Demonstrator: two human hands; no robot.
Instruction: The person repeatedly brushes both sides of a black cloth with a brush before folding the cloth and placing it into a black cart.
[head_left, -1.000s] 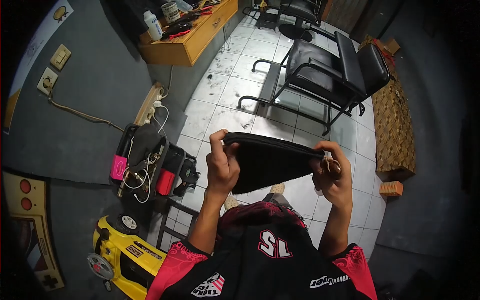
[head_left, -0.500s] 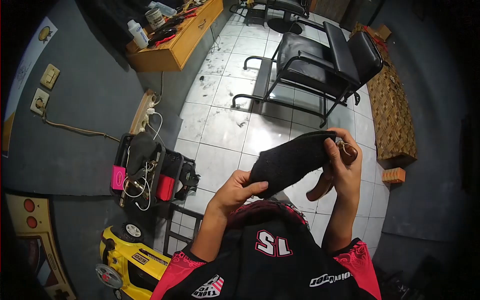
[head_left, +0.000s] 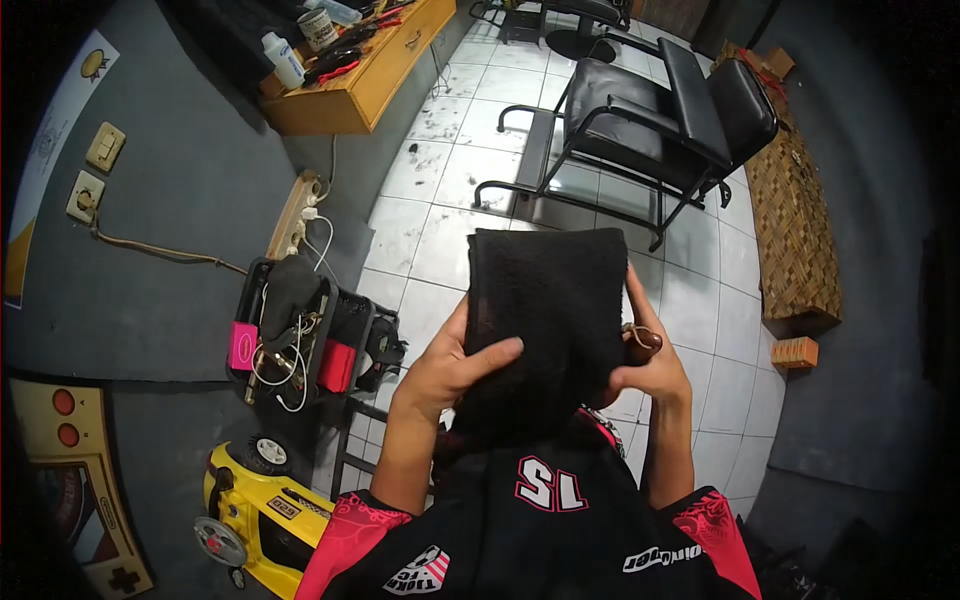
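A folded black cloth point(head_left: 550, 300) is held up in front of the body, its broad face towards the camera. My left hand point(head_left: 450, 362) grips its left side, the thumb lying over the front and the fingers behind. On the right side, my right hand point(head_left: 655, 365) is closed round the cloth's edge and a brown wooden handle point(head_left: 643, 344) with a loop of string. The rest of that wooden object is mostly hidden behind the cloth and hand.
A black barber chair point(head_left: 640, 110) stands ahead on the tiled floor. A wooden counter point(head_left: 375, 85) with bottles juts from the left wall. At lower left are a black cart point(head_left: 322, 330) and a yellow toy car point(head_left: 270, 515). A woven box point(head_left: 795, 230) lies right.
The cloth has turned from a narrow, slanted strip to a broad, upright face. My right hand has moved down and left, and the wooden object is now more hidden.
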